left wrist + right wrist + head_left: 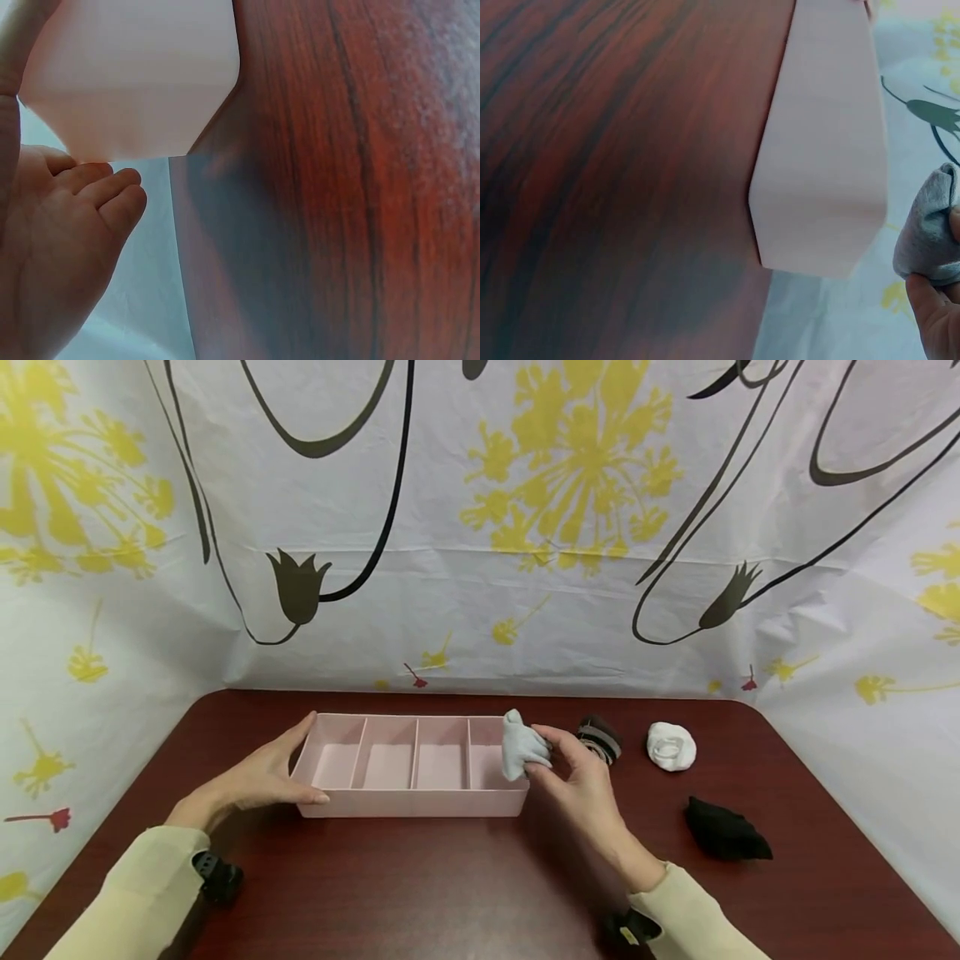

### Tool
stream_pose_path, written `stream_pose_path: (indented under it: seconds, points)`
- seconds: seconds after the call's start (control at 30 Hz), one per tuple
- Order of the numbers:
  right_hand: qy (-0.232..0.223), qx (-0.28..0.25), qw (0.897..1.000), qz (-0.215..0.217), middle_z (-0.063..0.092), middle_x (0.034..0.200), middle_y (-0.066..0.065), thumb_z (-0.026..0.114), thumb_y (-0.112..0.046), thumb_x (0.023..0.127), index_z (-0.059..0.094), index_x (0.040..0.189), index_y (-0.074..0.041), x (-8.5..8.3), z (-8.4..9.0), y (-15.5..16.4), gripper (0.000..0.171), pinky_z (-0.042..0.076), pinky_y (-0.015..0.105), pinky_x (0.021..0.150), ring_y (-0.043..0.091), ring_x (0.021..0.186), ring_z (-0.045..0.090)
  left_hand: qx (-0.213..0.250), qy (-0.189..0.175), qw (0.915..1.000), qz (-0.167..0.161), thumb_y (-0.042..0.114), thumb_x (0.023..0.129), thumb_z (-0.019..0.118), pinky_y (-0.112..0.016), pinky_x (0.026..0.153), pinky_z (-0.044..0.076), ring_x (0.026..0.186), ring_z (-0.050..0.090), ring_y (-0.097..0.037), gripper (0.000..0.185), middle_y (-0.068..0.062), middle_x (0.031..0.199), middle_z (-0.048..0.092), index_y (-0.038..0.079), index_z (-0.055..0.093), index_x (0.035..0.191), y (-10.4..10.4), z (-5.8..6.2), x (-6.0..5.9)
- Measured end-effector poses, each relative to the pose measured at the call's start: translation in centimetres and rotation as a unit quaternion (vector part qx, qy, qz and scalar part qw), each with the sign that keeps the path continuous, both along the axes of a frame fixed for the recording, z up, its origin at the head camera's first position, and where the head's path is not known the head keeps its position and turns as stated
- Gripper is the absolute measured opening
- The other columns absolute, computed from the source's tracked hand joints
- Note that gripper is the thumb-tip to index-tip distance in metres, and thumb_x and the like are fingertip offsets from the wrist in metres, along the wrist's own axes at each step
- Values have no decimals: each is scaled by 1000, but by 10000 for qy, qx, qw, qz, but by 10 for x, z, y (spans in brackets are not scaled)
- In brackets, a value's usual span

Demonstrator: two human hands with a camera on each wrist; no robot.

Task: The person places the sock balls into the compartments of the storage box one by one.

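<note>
A pale pink box with several compartments in a row lies lengthwise in front of me. My left hand holds its left end, thumb at the front corner and fingers at the back corner. In the left wrist view the fingers are at the end wall of the box. Between thumb and fingers, my right hand pinches a light grey rolled sock over the rightmost compartment. The right wrist view shows the grey sock beyond the box's end, with only part of the hand visible.
Right of the box lie a dark striped rolled sock, a white rolled sock and a black folded sock. The dark striped one is partly behind my right hand. A patterned curtain encloses the dark red wooden table.
</note>
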State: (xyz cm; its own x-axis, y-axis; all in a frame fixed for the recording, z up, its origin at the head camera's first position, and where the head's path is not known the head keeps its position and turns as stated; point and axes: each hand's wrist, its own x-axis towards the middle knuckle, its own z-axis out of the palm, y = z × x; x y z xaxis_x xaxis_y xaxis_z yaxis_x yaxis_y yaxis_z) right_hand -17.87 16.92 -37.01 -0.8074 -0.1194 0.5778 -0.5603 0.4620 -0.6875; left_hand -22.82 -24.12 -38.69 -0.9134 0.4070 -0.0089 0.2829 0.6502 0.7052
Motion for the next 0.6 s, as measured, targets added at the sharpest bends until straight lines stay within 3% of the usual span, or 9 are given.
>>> stream_pose_path:
  seconds: [0.3,0.43,0.6]
  points:
    - [-190,356,9991,137,64,109,13,74,6,74,61,118,0,-14,-6,-7,46,54,31,76,21,95,62,-52,93,9999,-14,37,65,84,-63,104,22,136,19,-41,125,-25,154,10,2,2,151,1,0,0]
    - [-20,994,9950,91,64,103,12,76,1,74,62,115,0,-18,-6,-9,43,54,31,73,20,91,62,-55,94,9999,-4,37,65,84,-63,104,22,136,19,-42,124,-25,154,10,1,2,151,1,0,0]
    - [406,1980,9793,55,66,100,7,78,-4,74,64,114,-3,-23,-4,-14,42,52,32,73,17,88,62,-64,124,9999,7,37,65,84,-63,103,23,136,20,-42,124,-26,154,11,0,2,150,1,-1,0]
